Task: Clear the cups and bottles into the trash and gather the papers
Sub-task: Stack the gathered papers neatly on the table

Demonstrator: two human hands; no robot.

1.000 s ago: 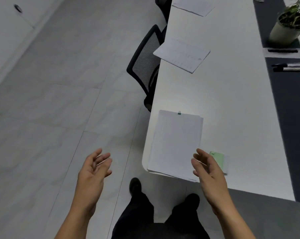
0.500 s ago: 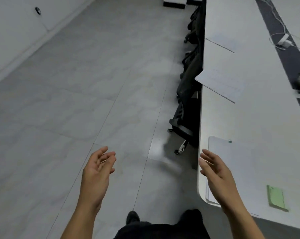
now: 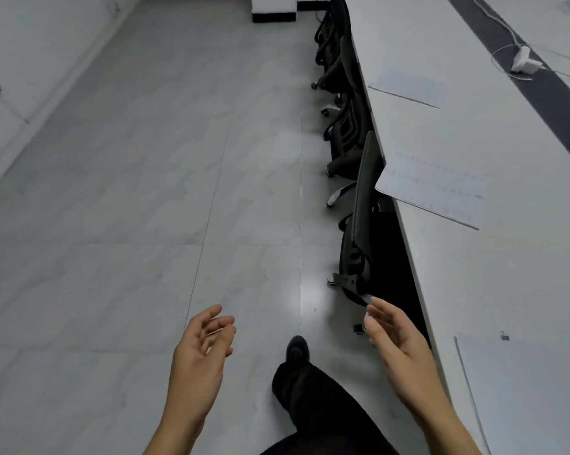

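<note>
Stood on the grey tiled floor (image 3: 129, 224) beside the long white worktop (image 3: 506, 274). Held the left hand (image 3: 200, 353) out over the tiles with the grip released, loosely curled and grasping nothing. Held the right hand (image 3: 398, 349) out near the worktop's edge, grip likewise released, nearly straight-fingered and apart from any paper. Saw three lots of papers on the worktop: a clipped stack (image 3: 533, 395) at the near end with a small binder clip (image 3: 505, 336) at its top edge, a printed stack (image 3: 434, 188) farther along, overhanging the edge above a black office chair (image 3: 359, 224), and a third sheet (image 3: 408, 88) beyond that. Made out what was probably a white charger (image 3: 524, 59) with its cable by the dark strip (image 3: 546, 93), too blurred to be sure. Had one black shoe (image 3: 297, 348) set forward on the tiles.
</note>
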